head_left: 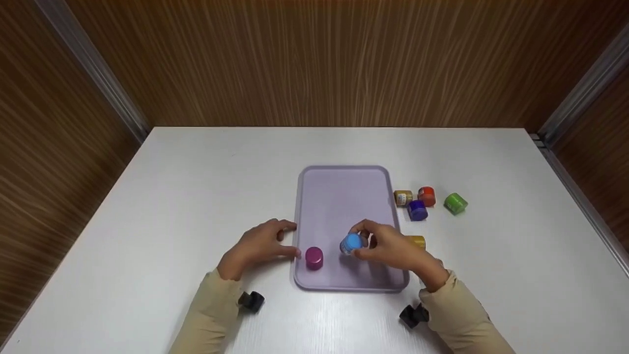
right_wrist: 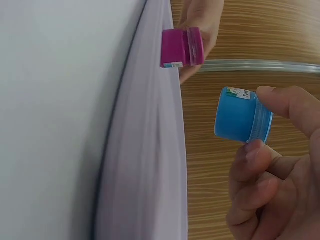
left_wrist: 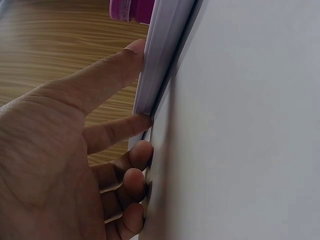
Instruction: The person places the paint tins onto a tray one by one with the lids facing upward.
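1. No word or number can be read with certainty in the three views.
2. On the blue jar (right_wrist: 234, 119), in the right wrist view, there is a white sticker (right_wrist: 244, 93) with a green and yellow mark at its side; its few dark letters are too small to tell.
3. On the magenta jar (right_wrist: 173, 47), the pale label (right_wrist: 174, 65) has blurred print.
4. On the brownish-gold jar (head_left: 409, 197), in the head view, the print of the whitish tag (head_left: 401, 199) is also unreadable.

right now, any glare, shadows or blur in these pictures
Head view: glare on the white table below the tray, soft shadow under the blue jar; left wrist: blurry shadow beside the left hand; right wrist: tray looks smeared, blue jar crisper.
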Demonstrator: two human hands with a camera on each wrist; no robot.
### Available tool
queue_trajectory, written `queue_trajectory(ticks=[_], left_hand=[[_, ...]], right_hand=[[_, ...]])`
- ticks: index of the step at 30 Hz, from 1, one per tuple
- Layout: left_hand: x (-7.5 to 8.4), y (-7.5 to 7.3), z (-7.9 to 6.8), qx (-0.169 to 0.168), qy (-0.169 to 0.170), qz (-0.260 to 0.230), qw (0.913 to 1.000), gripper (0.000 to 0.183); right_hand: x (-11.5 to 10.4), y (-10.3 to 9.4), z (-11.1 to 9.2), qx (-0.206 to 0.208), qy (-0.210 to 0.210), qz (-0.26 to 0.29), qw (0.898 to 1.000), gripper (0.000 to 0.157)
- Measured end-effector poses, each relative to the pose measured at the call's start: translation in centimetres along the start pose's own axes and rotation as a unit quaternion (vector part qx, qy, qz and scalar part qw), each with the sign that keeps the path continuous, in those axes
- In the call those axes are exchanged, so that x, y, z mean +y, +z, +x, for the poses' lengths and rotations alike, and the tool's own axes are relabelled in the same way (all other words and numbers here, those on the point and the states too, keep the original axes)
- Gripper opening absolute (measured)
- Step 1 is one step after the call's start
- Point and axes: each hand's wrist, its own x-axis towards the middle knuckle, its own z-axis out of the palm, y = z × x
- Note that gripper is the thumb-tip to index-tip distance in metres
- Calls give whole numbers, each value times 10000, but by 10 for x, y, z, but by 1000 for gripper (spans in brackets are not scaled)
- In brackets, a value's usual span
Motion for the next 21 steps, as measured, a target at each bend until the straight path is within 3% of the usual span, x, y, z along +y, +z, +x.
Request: queue_trajectory(ticks=[13,21], left_hand=[[-2,1,1,31,67,31,10000,70],[-2,1,1,46,10,28,10000,68]], right_hand=[[-5,16,9,-214,306,-533,9979,33],[-4,21,9,-294,208,-702,9969,31]])
